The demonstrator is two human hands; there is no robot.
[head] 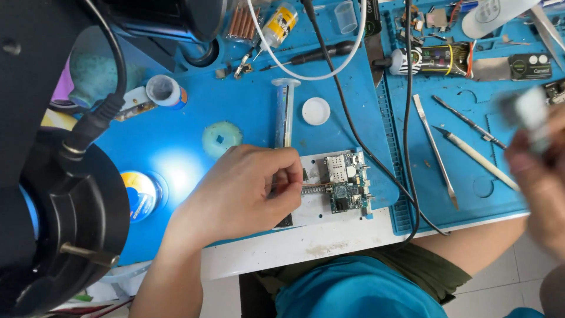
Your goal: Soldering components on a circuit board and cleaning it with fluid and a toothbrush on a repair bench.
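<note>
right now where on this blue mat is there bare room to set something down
Bare mat lies between the small white round cap and the black cable, and left of the pale green disc where the lamp shines. The top edge and the right mat with its metal tools are crowded.

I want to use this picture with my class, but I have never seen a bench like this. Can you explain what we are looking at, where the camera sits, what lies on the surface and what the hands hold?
The camera sits on a person's head and looks down at their own two bare hands; there is no robot. The left hand rests on a white holder plate and pinches something thin at a small green circuit board. The right hand is blurred at the right edge and holds a small pale object that cannot be made out. All this lies on a blue work mat. On it are a clear syringe, a white round cap, metal prying tools and black cables. The large black shape on the left looks like a microscope.
</note>
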